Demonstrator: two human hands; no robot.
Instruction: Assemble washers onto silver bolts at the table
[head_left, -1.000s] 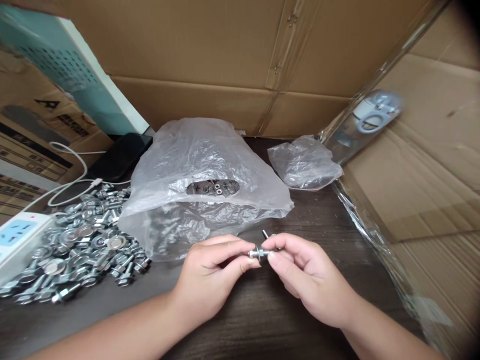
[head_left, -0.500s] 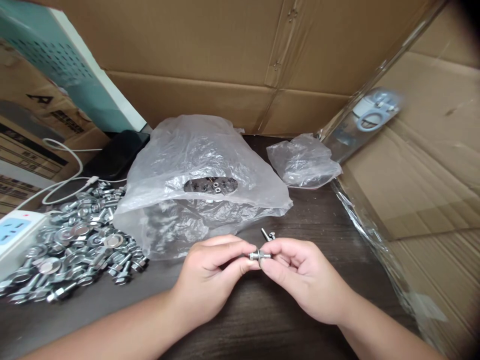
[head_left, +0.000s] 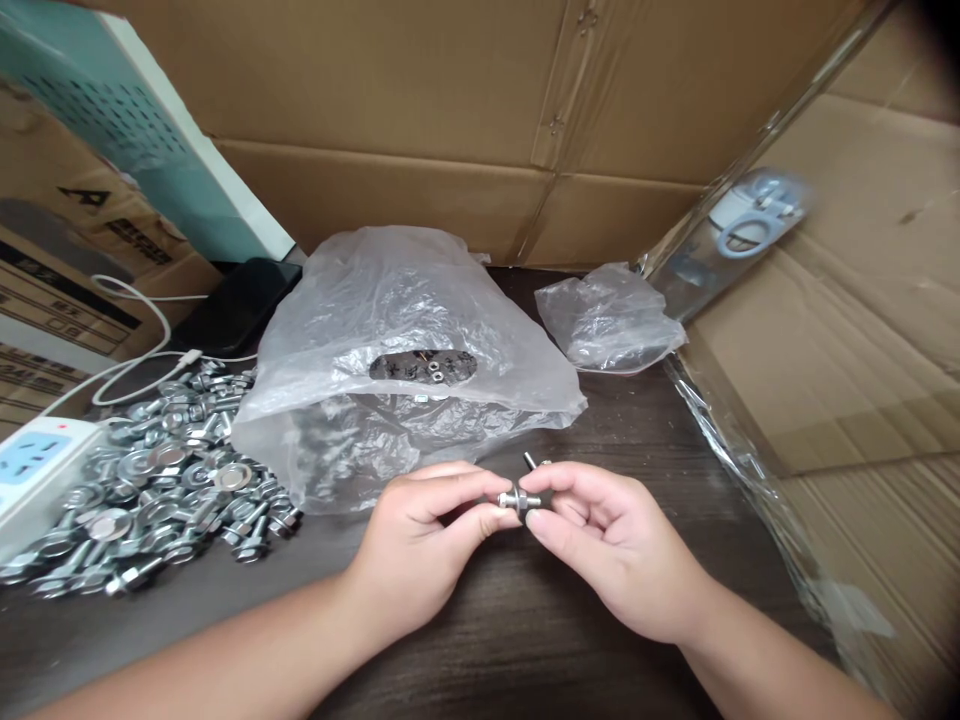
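Note:
Near the table's front, a small silver bolt (head_left: 506, 499) lies level between my two hands, with a wide washer and a hex nut (head_left: 523, 502) around its shank. Thumb and forefinger of my left hand (head_left: 420, 545) pinch its left end. My right hand (head_left: 615, 535) is closed at the nut, forefinger above and thumb below, its other fingers curled in. The threaded tip shows between those fingertips. Just behind the right forefinger, another bolt (head_left: 530, 460) lies on the table, partly hidden.
A heap of bolts with washers (head_left: 180, 480) spreads at left beside a white power strip (head_left: 45, 460). A clear plastic bag (head_left: 420, 290) lies in the middle, nuts visible through its handle hole. Behind are a smaller bag (head_left: 611, 320), a black phone (head_left: 236, 305) and cardboard walls (head_left: 390, 80).
My right fingertips have loosened and shifted slightly on the nut, so more of it shows. The left hand keeps its pinch on the bolt. The view has shifted slightly.

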